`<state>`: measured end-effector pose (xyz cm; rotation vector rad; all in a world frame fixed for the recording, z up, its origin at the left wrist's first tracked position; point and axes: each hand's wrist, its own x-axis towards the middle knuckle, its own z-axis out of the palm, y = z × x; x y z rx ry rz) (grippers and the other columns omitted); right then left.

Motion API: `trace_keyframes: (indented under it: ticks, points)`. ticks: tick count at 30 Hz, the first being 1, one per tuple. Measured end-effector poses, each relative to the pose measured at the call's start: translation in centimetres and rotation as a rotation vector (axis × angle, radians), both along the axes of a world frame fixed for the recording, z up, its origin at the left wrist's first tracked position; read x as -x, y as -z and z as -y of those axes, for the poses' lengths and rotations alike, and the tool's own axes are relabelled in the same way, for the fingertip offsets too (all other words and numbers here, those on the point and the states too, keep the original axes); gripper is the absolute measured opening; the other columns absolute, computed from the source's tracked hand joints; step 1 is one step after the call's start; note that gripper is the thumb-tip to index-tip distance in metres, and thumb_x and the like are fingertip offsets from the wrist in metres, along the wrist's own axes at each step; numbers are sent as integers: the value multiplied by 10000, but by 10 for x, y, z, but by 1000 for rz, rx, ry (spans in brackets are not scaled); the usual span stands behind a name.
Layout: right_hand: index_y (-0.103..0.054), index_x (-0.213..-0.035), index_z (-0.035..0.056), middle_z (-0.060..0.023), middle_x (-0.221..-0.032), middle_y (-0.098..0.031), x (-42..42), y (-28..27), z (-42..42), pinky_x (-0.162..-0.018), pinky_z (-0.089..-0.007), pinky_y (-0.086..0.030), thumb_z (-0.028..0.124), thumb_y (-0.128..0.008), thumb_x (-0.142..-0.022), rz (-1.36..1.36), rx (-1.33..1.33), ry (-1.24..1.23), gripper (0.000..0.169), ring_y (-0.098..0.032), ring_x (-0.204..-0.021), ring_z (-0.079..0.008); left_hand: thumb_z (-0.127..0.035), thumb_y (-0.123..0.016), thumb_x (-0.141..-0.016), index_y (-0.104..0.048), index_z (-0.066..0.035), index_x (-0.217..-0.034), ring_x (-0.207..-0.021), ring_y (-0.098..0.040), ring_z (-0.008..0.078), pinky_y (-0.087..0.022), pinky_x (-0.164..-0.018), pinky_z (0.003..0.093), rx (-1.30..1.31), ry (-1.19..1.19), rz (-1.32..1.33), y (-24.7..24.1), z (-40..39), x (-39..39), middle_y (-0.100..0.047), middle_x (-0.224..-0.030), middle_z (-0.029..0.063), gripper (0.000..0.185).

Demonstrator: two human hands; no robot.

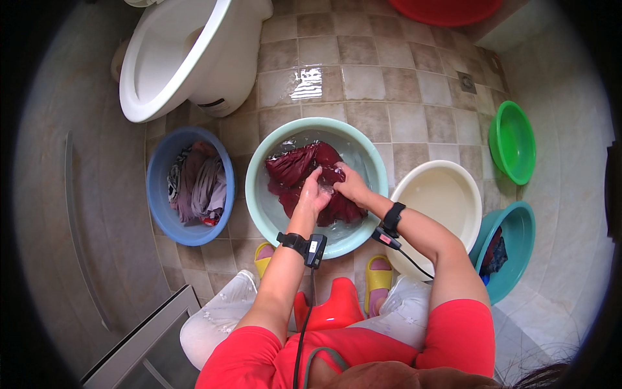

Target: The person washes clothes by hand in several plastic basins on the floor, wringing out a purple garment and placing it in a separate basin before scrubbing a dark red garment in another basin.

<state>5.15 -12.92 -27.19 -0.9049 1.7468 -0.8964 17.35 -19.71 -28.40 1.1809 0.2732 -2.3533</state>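
A wet dark red cloth (pixel 291 167) lies in water inside a pale green plastic basin (pixel 374 141) on the floor before me. My left hand (pixel 316 192) is over the middle of the cloth, palm partly up with the thumb raised; whether it grips any fabric is unclear. Just to its right, my right hand (pixel 351 185) has its thumb and fingers closed on a fold of the same cloth. Water glistens between the two hands. Both wrists wear black straps with small wired devices.
A blue basin (pixel 154 194) with clothes stands left, below a white toilet (pixel 233 63). To the right are a cream basin (pixel 474 204), a green basin (pixel 512 141) and a teal basin (pixel 522 262) holding dark clothes. A red basin (pixel 447 12) is at the top. A red stool (pixel 330 311) is beneath me.
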Motion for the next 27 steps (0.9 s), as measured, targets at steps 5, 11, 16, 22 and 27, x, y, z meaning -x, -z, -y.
trace_keyframes:
  ticks: [5,11,16,22,27]
  points:
    - [-587,-1186,49,-235,-985,-659,-19,-101,-3,-807,-383,-518,158,-659,-708,6,31,-113,496,-660,-906,-346,-392,-541,-924,-578,-62,-1163,-1087,-556,309,-474,-939,470,137,-18,-31,-41,23,-5,-589,-1205,146,409]
    - [-622,-943,53,-203,-845,-659,-39,-139,5,-679,-445,-521,368,-697,-764,-222,178,-288,370,-643,-753,-386,-258,-573,-893,-611,-77,-954,-833,-605,270,-528,-767,377,257,14,-122,-14,10,-18,-632,-903,103,195]
    - [-634,-855,69,-192,-801,-652,-39,-116,24,-615,-467,-510,391,-645,-823,-505,279,-301,323,-635,-712,-386,-228,-543,-907,-622,-69,-957,-834,-611,242,-527,-755,366,448,-10,-231,22,9,-26,-635,-901,88,185]
    - [-694,-977,76,-244,-914,-655,9,-55,24,-782,-488,-485,487,-525,-895,-213,-41,16,452,-615,-893,-434,-184,-632,-856,-654,-20,-951,-767,-632,215,-526,-781,327,240,-203,370,-43,4,9,-653,-880,65,190]
    - [-584,-1085,47,-246,-970,-625,24,-25,3,-821,-475,-469,455,-559,-893,-315,2,68,451,-587,-928,-435,-241,-664,-820,-576,-107,-1134,-1031,-582,252,-431,-922,475,264,-149,467,-40,13,-8,-615,-1114,74,352]
